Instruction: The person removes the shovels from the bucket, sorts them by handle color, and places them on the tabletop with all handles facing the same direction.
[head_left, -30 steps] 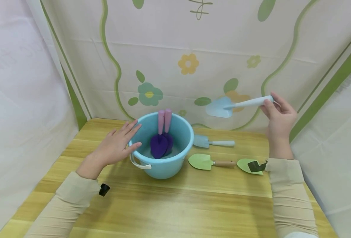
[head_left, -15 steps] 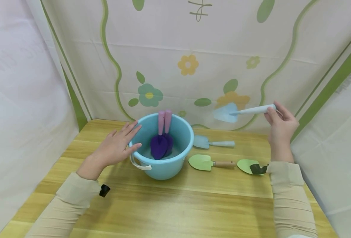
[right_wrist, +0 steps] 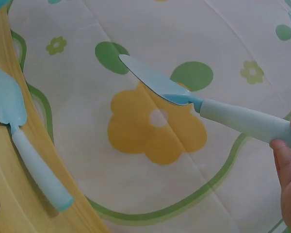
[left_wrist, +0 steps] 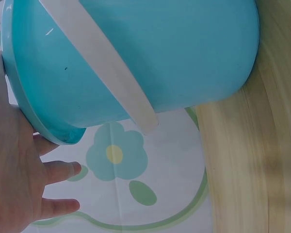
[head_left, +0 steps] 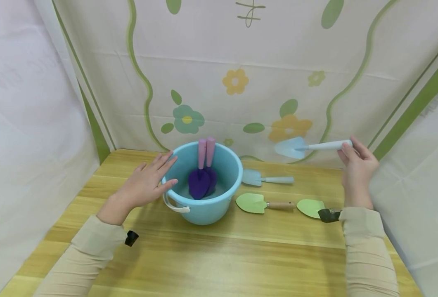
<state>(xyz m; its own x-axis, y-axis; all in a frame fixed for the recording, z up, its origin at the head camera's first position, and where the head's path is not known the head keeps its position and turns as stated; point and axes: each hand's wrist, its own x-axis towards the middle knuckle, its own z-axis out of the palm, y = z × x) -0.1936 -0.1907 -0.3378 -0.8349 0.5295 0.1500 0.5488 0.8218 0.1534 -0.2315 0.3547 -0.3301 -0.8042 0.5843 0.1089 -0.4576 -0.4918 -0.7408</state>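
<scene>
My right hand [head_left: 358,165] pinches the handle end of a light blue trowel [head_left: 293,148], held above the table with its blade pointing left. The right wrist view shows the same light blue trowel [right_wrist: 242,118] gripped by thumb and fingers. My left hand [head_left: 142,181] rests on the left rim of a blue bucket [head_left: 204,212], its fingers spread fairly straight. In the left wrist view, the left hand [left_wrist: 14,170] touches the rim beside the bucket's white handle [left_wrist: 102,60]. Two purple trowels [head_left: 198,183] with pink handles stand inside the bucket, leaning on its far wall.
Right of the bucket a second light blue trowel [head_left: 267,180] lies on the wooden table [head_left: 219,264]. A green trowel [head_left: 251,203] with a wooden handle lies in front of it. Another green trowel [head_left: 309,207] is partly hidden by the right wrist camera. A patterned cloth [head_left: 204,41] hangs behind.
My right hand has moved down and to the right, carrying the light blue trowel with it. The left hand stays on the bucket rim.
</scene>
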